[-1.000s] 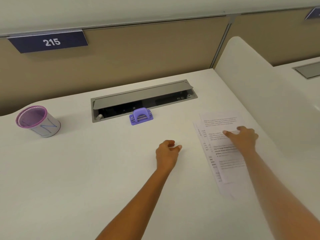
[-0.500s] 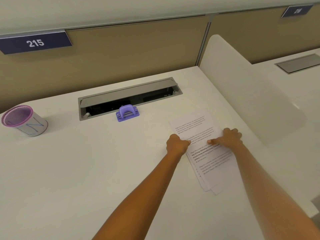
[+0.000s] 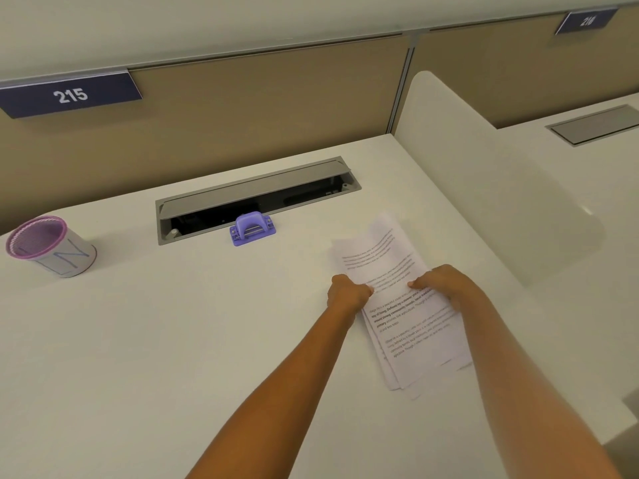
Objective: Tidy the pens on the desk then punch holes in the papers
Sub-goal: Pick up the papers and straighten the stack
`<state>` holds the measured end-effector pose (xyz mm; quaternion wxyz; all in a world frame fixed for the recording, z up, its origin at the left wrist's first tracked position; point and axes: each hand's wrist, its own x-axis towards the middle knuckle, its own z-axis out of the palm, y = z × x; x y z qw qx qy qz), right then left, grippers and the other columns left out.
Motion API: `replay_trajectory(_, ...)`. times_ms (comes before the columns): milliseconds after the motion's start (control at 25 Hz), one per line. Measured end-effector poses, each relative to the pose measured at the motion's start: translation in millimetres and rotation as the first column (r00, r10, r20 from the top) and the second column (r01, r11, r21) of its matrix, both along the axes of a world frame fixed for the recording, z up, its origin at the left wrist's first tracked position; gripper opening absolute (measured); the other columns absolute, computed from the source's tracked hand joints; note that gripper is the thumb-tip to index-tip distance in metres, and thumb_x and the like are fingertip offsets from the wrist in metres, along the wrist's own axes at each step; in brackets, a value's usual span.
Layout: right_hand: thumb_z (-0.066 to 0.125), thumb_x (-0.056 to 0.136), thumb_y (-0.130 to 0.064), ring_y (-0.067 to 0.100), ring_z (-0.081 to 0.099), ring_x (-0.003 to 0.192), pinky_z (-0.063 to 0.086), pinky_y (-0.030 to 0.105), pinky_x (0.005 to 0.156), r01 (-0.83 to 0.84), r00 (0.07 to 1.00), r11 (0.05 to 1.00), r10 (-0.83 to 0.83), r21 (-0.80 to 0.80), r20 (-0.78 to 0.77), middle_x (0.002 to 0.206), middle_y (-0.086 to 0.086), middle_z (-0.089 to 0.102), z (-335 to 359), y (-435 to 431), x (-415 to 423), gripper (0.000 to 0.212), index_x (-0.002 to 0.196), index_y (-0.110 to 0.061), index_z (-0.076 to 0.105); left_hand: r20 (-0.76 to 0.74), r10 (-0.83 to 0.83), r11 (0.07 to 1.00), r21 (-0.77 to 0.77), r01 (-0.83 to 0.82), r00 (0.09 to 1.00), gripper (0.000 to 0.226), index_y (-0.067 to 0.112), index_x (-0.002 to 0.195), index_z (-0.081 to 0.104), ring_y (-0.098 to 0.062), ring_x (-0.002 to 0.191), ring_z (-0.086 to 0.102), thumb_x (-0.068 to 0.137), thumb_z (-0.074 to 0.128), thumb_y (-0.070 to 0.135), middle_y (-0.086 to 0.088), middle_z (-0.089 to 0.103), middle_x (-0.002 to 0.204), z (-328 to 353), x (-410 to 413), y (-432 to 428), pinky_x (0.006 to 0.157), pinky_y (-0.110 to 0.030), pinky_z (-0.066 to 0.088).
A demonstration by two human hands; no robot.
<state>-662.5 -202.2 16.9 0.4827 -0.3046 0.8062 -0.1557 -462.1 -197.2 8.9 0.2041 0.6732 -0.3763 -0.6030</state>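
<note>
A loose stack of printed papers [image 3: 411, 326] lies askew on the right part of the white desk [image 3: 173, 340], its far end lifted and curling. My left hand [image 3: 347, 293] grips the stack's left edge. My right hand [image 3: 441, 283] holds the stack from the right side, fingers curled over the top sheet. A purple hole punch [image 3: 252, 229] stands at the front lip of the cable tray, well beyond my left hand. A pen cup [image 3: 46, 247] with a purple rim lies tipped at the far left. No pens show on the desk.
A grey cable tray [image 3: 256, 198] with its lid open is set into the desk at the back. A white curved divider [image 3: 484, 202] borders the desk on the right, close to the papers. A tan partition wall with a sign reading 215 runs behind.
My left hand moved right from the bare desk to the papers' left edge and took hold. Both hands now grip the stack, and its far end has lifted off the desk.
</note>
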Motion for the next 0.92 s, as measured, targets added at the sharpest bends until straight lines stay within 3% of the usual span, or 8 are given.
replay_trajectory(80,0.072,0.079,-0.009,0.037,0.069,0.092,0.055,0.05,0.089,0.022,0.992,0.998,-0.015,-0.054,0.127,0.106,0.023,0.07,2,9,10,0.029,0.106,-0.002,0.065,0.021,0.04,0.999,-0.035,-0.04,0.999,0.021,0.009,0.103,0.053,-0.025,0.093,0.06,0.088,0.061,0.021,-0.011,0.063,0.115,-4,6,3,0.08,-0.034,0.053)
replay_trajectory(160,0.068,0.082,-0.005,0.033,0.072,0.089,0.056,0.047,0.088,0.088,0.954,0.98,-0.031,-0.178,0.3,0.107,0.02,0.072,5,21,21,0.023,0.105,-0.007,0.069,0.001,0.115,0.988,-0.099,-0.115,0.993,0.03,0.007,0.119,0.057,-0.027,0.104,0.062,0.092,0.053,0.02,-0.009,0.063,0.122,-3,17,6,0.089,-0.037,0.053)
replay_trajectory(240,0.07,0.082,-0.007,0.027,0.074,0.09,0.057,0.04,0.083,0.169,0.908,0.925,-0.012,-0.341,0.418,0.11,0.015,0.073,8,34,31,0.025,0.107,-0.013,0.071,-0.105,0.17,0.965,-0.186,-0.187,0.98,0.034,0.011,0.128,0.056,-0.026,0.109,0.062,0.096,0.05,0.021,-0.008,0.063,0.125,9,34,11,0.093,-0.04,0.052)
replay_trajectory(360,0.074,0.079,-0.015,0.024,0.072,0.097,0.058,0.03,0.075,0.258,0.852,0.784,0.09,-0.564,0.515,0.111,0.008,0.074,25,49,47,0.031,0.11,-0.019,0.071,-0.295,0.123,0.898,-0.373,-0.233,0.948,0.029,0.016,0.123,0.06,-0.021,0.102,0.067,0.096,0.053,0.024,-0.002,0.069,0.115,44,65,20,0.084,-0.037,0.058)
replay_trajectory(440,0.076,0.078,-0.019,0.022,0.071,0.1,0.057,0.025,0.077,0.273,0.847,0.695,0.154,-0.665,0.509,0.112,0.005,0.074,42,54,62,0.035,0.112,-0.019,0.071,-0.369,0.039,0.835,-0.498,-0.233,0.928,0.024,0.02,0.117,0.063,-0.018,0.094,0.07,0.095,0.055,0.025,0.002,0.073,0.107,70,85,25,0.074,-0.03,0.06)
replay_trajectory(560,0.076,0.079,-0.016,0.019,0.07,0.104,0.056,0.023,0.081,0.279,0.848,0.613,0.203,-0.739,0.489,0.115,0.003,0.072,57,58,83,0.037,0.115,-0.019,0.068,-0.356,-0.055,0.745,-0.637,-0.199,0.933,0.018,0.032,0.108,0.065,-0.011,0.093,0.069,0.093,0.057,0.025,0.012,0.073,0.101,92,112,30,0.07,-0.02,0.057)
replay_trajectory(720,0.069,0.083,-0.008,0.017,0.068,0.106,0.057,0.025,0.083,0.181,0.858,0.661,0.256,-0.728,0.445,0.116,0.0,0.072,49,62,106,0.04,0.121,-0.019,0.063,-0.286,-0.049,0.763,-0.629,-0.149,0.957,0.028,0.038,0.113,0.057,-0.008,0.091,0.067,0.09,0.063,0.023,0.018,0.07,0.102,82,133,37,0.063,-0.013,0.054)
replay_trajectory(920,0.057,0.087,-0.004,0.02,0.067,0.107,0.056,0.026,0.084,0.252,0.847,0.653,0.208,-0.714,0.489,0.116,0.002,0.072,41,61,126,0.037,0.121,-0.016,0.062,-0.275,-0.044,0.769,-0.623,-0.143,0.96,0.031,0.043,0.118,0.052,-0.005,0.093,0.064,0.097,0.051,0.019,0.024,0.066,0.1,63,134,37,0.063,-0.008,0.051)
